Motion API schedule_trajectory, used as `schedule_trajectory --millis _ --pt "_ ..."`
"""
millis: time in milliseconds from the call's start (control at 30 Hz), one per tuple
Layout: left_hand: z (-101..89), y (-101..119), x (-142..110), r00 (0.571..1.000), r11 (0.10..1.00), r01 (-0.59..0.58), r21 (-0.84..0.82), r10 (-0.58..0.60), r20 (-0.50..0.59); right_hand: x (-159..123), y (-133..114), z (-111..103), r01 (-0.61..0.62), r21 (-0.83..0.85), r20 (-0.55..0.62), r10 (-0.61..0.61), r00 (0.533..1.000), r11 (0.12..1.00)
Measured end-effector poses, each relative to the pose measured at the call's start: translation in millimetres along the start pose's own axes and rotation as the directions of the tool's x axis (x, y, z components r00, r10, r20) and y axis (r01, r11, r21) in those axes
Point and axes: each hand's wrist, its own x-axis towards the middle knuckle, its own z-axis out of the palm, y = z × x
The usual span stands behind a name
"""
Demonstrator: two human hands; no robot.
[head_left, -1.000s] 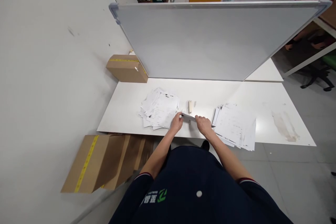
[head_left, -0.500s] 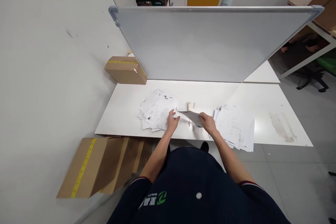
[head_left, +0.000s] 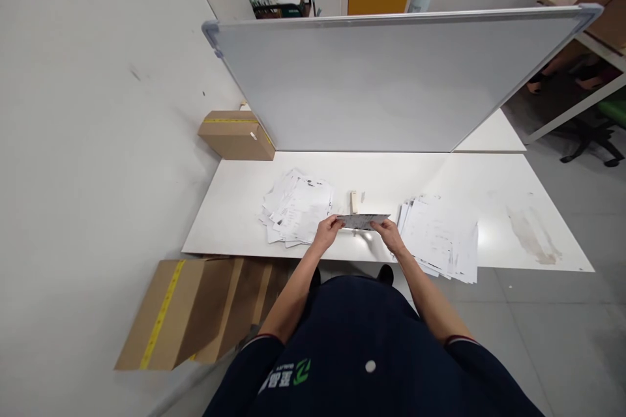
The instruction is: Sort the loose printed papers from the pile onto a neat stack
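Note:
My left hand (head_left: 327,232) and my right hand (head_left: 390,234) each grip one end of a printed sheet of paper (head_left: 362,221), held upright just above the white table (head_left: 235,208) near its front edge. A loose pile of printed papers (head_left: 297,206) lies to the left of my left hand. A second stack of papers (head_left: 440,234) lies to the right of my right hand. A small beige stapler (head_left: 353,201) sits on the table just behind the held sheet.
A large whiteboard (head_left: 391,78) stands tilted along the back of the table. A cardboard box (head_left: 237,135) rests at the table's back left corner. Flat cardboard boxes (head_left: 195,309) lean on the floor at the left. A stain (head_left: 531,234) marks the table's right side.
My left hand came back from the left paper pile and took the sheet's left end. The sheet, held by the right hand alone half a second ago, now stands upright between both hands.

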Motion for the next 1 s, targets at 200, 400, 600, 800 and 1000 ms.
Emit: schedule_trajectory --millis 200,400,600,800,1000 --pt "2.8 -16 -1 0.998 0.997 -0.036 0.074 0.033 0.049 0 12 -2 0.013 -0.064 0.064 -0.009 0.998 0.998" --pt "3.8 -11 0 1.0 0.987 -0.015 0.16 0.012 0.025 4 14 -2 0.01 -0.113 0.023 -0.007 1.0 0.994" --pt "12.5 1 -1 0.989 0.982 0.116 0.151 -0.127 0.07 -3 -5 -23 0.01 -0.228 0.025 -0.005 1.0 0.974" --pt "15.1 -11 -2 0.951 0.915 0.274 0.298 -0.304 0.059 -16 14 -58 -0.469 -0.145 0.002 0.474 0.88 0.871" --pt "19.7 -16 8 0.982 0.896 0.162 0.413 -0.189 0.026 -24 38 -54 -0.555 -0.093 -0.055 0.552 0.832 0.827"
